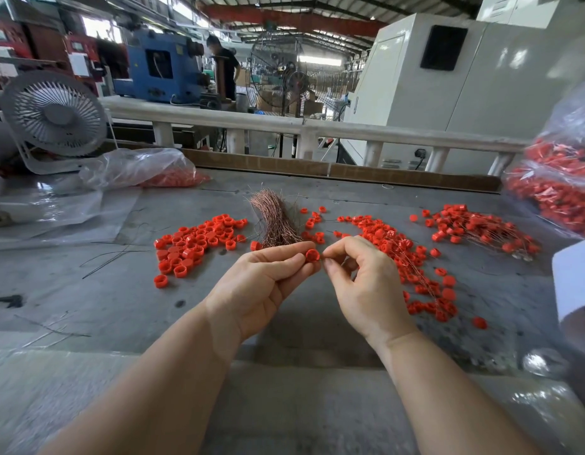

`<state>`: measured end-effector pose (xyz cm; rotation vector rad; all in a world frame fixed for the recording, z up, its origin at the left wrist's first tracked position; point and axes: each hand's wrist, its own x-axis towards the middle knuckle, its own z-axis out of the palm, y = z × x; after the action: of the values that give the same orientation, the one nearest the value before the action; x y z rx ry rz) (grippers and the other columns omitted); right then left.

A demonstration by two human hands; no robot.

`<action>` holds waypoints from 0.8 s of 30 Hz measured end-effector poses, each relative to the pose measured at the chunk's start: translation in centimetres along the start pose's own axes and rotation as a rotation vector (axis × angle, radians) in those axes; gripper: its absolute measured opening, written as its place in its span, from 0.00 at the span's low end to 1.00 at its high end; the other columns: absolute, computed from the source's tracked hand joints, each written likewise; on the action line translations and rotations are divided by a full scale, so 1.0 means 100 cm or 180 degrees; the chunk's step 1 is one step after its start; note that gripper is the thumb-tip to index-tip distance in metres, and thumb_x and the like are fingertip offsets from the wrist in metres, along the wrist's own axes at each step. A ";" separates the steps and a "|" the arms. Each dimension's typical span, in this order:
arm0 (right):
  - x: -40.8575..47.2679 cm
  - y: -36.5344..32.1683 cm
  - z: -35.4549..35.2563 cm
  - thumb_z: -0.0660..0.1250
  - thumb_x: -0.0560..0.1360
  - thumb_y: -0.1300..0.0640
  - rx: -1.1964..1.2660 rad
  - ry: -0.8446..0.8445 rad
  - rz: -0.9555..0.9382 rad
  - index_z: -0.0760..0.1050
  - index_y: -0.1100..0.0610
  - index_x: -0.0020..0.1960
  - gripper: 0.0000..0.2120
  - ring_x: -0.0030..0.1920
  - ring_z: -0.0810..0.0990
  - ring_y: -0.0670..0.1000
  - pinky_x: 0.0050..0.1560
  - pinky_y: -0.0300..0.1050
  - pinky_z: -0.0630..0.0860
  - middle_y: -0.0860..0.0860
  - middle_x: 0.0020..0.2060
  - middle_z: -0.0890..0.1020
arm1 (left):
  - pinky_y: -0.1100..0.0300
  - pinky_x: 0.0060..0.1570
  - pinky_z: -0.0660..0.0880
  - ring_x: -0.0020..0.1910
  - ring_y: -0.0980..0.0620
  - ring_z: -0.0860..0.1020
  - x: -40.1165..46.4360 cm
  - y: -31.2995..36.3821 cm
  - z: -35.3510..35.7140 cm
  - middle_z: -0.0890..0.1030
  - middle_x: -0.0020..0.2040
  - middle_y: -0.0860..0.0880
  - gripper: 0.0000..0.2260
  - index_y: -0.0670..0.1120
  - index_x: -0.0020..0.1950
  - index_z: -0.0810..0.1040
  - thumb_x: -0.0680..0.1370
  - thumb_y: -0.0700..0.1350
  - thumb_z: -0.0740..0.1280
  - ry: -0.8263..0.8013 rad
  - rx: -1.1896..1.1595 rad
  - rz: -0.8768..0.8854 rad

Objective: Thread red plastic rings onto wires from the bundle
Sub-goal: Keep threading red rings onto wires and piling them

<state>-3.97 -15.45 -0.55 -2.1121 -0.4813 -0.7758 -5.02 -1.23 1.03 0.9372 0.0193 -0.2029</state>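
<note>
Head view: both hands are raised above the middle of the grey table (87, 307), fingertips meeting. The left hand (261, 284) has its fingers curled and pinches a red ring (312, 255) between thumb and forefinger. The right hand (360, 284) is just beside it, thumb and forefinger pinched together touching the ring's right side. They seem to hold a thin wire, but it's too fine to see clearly.

The wire bundle (276, 221), copper-coloured, lies on the table just beyond the hands, toward the far edge, fanned out at its far end. A pile of loose rings (192, 244) sits left of the bundle, near the left hand. Another spread of rings with thin wires (412, 257) runs along the right of the right hand, toward the near edge. A further wired heap (474, 228) lies near the right edge.

A clear bag of red rings (556, 188) stands at the right edge. A second plastic bag (143, 169) holding red pieces lies at the far left. A white desk fan (55, 116) stands at the far-left corner.
</note>
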 end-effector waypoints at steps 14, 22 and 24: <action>0.001 0.000 0.002 0.69 0.72 0.64 -0.0025 -0.0036 0.0015 0.78 0.55 0.40 0.05 0.35 0.73 0.43 0.37 0.36 0.71 0.46 0.36 0.77 | 0.67 0.36 0.79 0.37 0.51 0.84 0.002 0.000 -0.002 0.84 0.38 0.41 0.12 0.40 0.36 0.85 0.70 0.30 0.63 -0.0012 -0.0030 0.0043; 0.002 -0.001 0.002 0.69 0.72 0.64 0.0031 -0.0034 0.0015 0.78 0.55 0.40 0.05 0.35 0.73 0.44 0.37 0.41 0.73 0.47 0.36 0.78 | 0.66 0.35 0.79 0.37 0.51 0.83 0.003 0.002 -0.003 0.84 0.37 0.42 0.09 0.39 0.36 0.85 0.64 0.32 0.65 -0.0042 -0.0139 -0.0014; 0.003 -0.001 0.002 0.69 0.72 0.63 0.0047 -0.0032 0.0025 0.78 0.55 0.40 0.05 0.34 0.73 0.45 0.37 0.43 0.73 0.47 0.36 0.78 | 0.66 0.36 0.79 0.37 0.51 0.83 0.003 0.003 -0.003 0.84 0.37 0.42 0.10 0.40 0.36 0.85 0.64 0.32 0.64 -0.0071 -0.0183 -0.0041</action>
<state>-3.73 -15.17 -0.40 -2.1038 -0.4826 -0.7553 -4.66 -0.83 1.05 0.8777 0.0106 -0.2236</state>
